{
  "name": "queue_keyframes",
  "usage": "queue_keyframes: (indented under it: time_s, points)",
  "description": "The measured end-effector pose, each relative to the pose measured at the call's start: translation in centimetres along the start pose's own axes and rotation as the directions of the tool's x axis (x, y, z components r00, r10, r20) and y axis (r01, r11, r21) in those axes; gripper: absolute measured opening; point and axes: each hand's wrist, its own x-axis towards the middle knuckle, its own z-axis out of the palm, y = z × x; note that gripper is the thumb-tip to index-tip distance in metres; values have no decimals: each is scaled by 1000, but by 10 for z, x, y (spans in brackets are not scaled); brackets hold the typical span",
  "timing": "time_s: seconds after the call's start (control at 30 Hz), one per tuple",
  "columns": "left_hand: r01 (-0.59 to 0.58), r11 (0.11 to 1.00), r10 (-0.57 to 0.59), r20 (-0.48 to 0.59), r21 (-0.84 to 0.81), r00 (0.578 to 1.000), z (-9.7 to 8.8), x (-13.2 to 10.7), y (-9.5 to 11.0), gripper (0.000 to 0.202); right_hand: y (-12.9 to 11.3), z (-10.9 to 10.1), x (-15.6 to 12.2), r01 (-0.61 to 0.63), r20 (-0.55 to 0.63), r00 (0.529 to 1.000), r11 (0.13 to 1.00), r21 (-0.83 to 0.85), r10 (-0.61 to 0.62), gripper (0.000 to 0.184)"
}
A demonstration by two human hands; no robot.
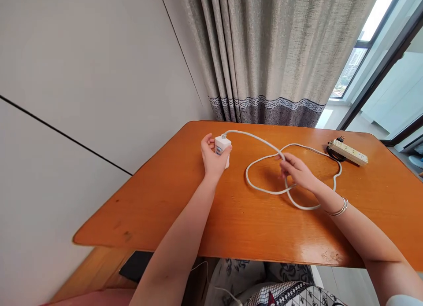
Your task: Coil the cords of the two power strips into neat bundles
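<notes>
**Two hands on a white cube socket and its looped cable**

Our left hand (213,158) is closed round a white cube socket (223,144), thumb on the near side and fingers wrapped over the far side, so it stands upright on the worktop (231,218) near the back edge. The face turned towards us carries small bluish marks. Whether they are lettering or slots, we cannot tell: they are too small, and the thumb covers part of them.

Our right hand (297,170), well apart from the left, has its fingertips pinched together on the white cable (261,189) just where the cable crosses over itself. The back of the hand hides the exact grip. Thin silver bangles (340,208) sit on that wrist.

The cable leaves the top of the cube, arcs right to the crossing, and lies in two loose loops on the orange wood. Part of the nearer loop runs under our right wrist and is lost there. We cannot make out its free end.

Near the right back corner lies a cream power strip (350,152), with a coiled black cord (332,154) at its left end. Any print on it is too small to read.

Behind hangs a grey curtain (264,55) with a patterned dark border, beside a window (357,64). Below the front edge, patterned cloth (280,288) is cut off by the frame.
</notes>
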Motion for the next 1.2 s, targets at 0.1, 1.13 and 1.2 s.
queue_keyframes:
  time_s: [0.1,1.13,1.2]
  points:
    - [5,1000,-5,115,0,993,1,-6,6,80,-13,5,-5,228,-346,917,973,43,-200,33]
    - [230,490,-32,246,-841,969,-4,48,170,19,-69,-13,22,47,316,944,904,-425,100,29]
    - [153,497,-30,159,-854,987,-6,52,167,17,-73,-10,20,116,108,991,873,-473,-74,29]
